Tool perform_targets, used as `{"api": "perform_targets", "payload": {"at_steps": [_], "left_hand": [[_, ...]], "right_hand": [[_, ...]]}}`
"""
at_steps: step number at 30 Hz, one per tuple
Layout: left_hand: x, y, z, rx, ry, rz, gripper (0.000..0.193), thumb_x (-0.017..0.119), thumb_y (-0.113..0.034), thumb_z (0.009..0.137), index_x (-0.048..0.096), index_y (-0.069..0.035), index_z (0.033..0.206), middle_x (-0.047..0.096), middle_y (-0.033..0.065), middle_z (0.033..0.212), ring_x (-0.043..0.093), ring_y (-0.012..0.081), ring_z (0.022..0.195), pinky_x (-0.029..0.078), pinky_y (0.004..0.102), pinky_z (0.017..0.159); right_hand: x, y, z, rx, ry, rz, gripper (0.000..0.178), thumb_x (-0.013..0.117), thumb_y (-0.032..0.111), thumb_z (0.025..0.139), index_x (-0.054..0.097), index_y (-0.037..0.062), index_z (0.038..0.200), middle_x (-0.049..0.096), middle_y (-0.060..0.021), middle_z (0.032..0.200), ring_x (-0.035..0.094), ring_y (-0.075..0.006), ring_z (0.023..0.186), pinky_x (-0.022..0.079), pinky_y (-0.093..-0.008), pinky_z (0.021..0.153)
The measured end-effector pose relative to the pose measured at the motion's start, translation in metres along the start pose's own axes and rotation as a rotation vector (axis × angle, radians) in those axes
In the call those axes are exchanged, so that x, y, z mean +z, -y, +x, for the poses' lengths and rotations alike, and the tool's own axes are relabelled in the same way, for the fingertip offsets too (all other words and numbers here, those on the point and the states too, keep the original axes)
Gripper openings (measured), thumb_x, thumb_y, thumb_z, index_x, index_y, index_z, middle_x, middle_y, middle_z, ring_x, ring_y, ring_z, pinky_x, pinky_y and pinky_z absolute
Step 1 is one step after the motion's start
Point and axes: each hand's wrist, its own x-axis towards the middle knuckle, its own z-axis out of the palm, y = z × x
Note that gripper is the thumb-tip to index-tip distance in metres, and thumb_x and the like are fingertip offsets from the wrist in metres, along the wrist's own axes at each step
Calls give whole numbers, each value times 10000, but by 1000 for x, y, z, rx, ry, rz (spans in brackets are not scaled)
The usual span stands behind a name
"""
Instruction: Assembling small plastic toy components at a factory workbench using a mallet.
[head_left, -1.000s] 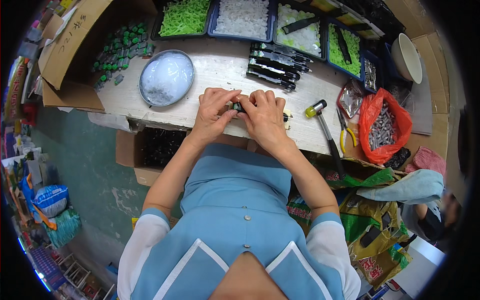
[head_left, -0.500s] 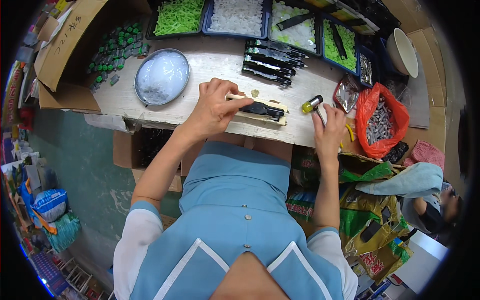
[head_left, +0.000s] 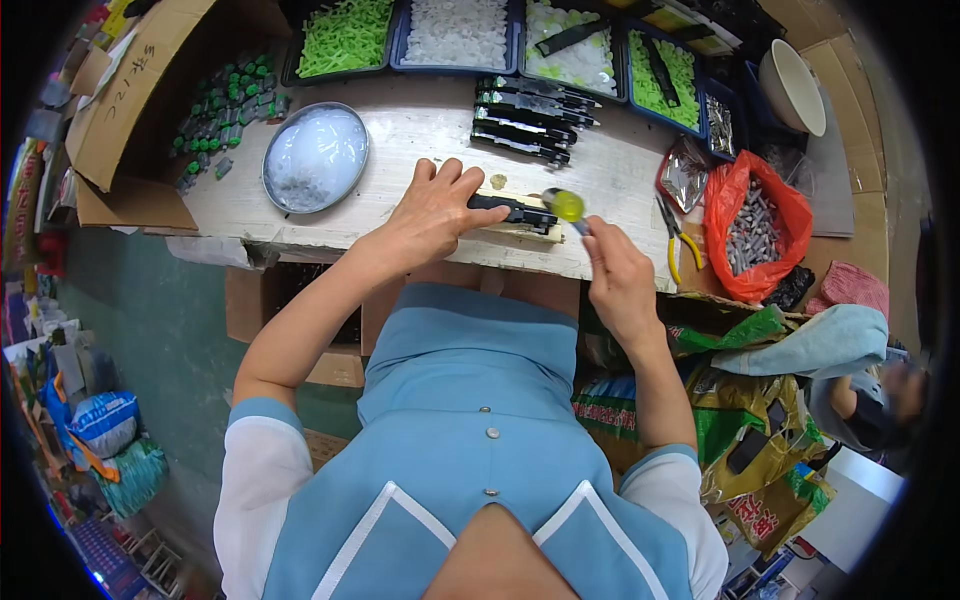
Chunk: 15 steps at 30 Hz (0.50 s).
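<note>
My left hand [head_left: 428, 215] holds a long black plastic part [head_left: 530, 216] down on a pale wooden block [head_left: 552, 234] near the table's front edge, its thumb lying along the part. Closed round the handle of a small mallet [head_left: 568, 206] is my right hand [head_left: 624, 278]. The mallet has a yellow-green face and a dark one. Its head is over or beside the right end of the black part; whether they touch I cannot tell. Beyond the block lies a row of several similar black parts [head_left: 525, 130].
A round metal dish [head_left: 268, 160] of clear glossy stuff stands left, near small green-and-grey pieces [head_left: 222, 130]. Trays [head_left: 400, 55] of green and white pieces line the back. Yellow-handled pliers [head_left: 675, 240] and a red bag [head_left: 715, 245] of small grey parts lie right.
My right hand has taken hold of the mallet and brought it left over the block's right end. The pliers now show fully. My left hand stays on the black part.
</note>
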Motion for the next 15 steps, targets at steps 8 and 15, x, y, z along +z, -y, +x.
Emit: {"api": "perform_targets", "payload": {"at_steps": [8, 15], "left_hand": [[3, -2, 3, 26, 37, 93, 604, 598, 60, 584, 620, -252, 1101, 452, 51, 913, 411, 224, 857, 291, 333, 700], [-3, -3, 8, 28, 57, 94, 552, 576, 55, 614, 633, -217, 1091, 461, 59, 929, 422, 226, 890, 302, 338, 700]], "right_hand": [[-11, 22, 13, -34, -12, -85, 123, 501, 159, 867, 511, 51, 925, 586, -139, 755, 580, -341, 595, 464, -422, 511], [-9, 26, 14, -67, 22, -141, 118, 510, 153, 863, 501, 39, 891, 571, -132, 674, 583, -327, 555, 460, -408, 465]]}}
